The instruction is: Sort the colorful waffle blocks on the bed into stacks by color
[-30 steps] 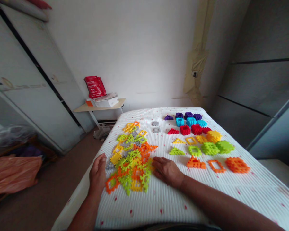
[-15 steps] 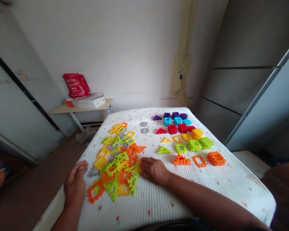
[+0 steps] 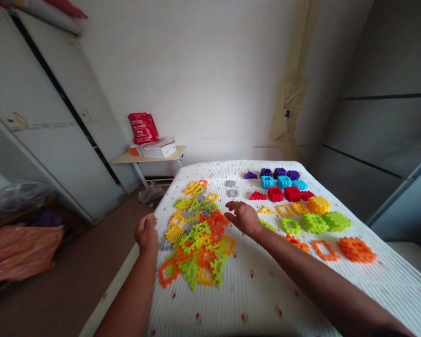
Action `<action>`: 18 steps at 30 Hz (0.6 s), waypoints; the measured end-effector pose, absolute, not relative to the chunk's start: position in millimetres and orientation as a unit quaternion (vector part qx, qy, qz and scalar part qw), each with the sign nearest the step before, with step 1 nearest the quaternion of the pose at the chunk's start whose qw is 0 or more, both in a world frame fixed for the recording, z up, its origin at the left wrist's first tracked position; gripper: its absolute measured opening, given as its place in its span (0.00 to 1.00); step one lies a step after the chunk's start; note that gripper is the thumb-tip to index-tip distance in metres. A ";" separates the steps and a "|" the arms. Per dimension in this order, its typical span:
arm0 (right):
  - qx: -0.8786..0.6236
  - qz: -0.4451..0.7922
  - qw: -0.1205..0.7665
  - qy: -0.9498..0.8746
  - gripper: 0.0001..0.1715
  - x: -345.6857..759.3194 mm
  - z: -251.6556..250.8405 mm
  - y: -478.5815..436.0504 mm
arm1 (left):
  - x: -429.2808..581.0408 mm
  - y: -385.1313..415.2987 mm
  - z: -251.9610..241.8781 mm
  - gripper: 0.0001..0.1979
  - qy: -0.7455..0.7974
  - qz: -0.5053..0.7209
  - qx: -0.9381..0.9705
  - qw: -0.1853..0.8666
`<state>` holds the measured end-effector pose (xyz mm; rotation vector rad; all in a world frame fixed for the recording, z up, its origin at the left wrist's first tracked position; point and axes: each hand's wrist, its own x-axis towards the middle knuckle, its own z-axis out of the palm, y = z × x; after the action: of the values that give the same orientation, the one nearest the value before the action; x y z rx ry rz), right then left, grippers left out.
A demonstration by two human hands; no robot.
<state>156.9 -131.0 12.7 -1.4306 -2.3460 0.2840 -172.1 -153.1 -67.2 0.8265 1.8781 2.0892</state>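
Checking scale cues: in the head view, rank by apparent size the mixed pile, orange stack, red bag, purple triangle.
1. mixed pile
2. orange stack and red bag: look alike, and the bag lies farther off, so unranked
3. purple triangle

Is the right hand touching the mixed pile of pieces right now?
Cannot tell. In the head view the right hand overlaps the orange edge of the mixed pile, but one angle shows neither contact nor gap.

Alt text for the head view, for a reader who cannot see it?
A person's left hand and open right hand flank a mixed pile of orange, yellow, green and grey plastic tiles on a white bed cover. To its right lie sorted tiles, in rows by colour.
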 end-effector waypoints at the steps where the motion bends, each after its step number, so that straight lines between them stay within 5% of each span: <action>1: -0.519 0.101 0.177 -0.830 0.19 148.9 14.9 -122.6 | -172.2 -152.9 -67.3 0.16 0.637 0.711 0.279 0.106; 18: -0.598 0.105 0.081 -0.790 0.26 79.9 6.9 -75.1 | -178.4 -156.1 -68.8 0.15 0.624 0.728 0.252 0.132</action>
<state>79.9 -75.1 6.9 -1.7881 -2.3628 0.3135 -178.4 -156.1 -68.8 0.7327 1.8120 2.1121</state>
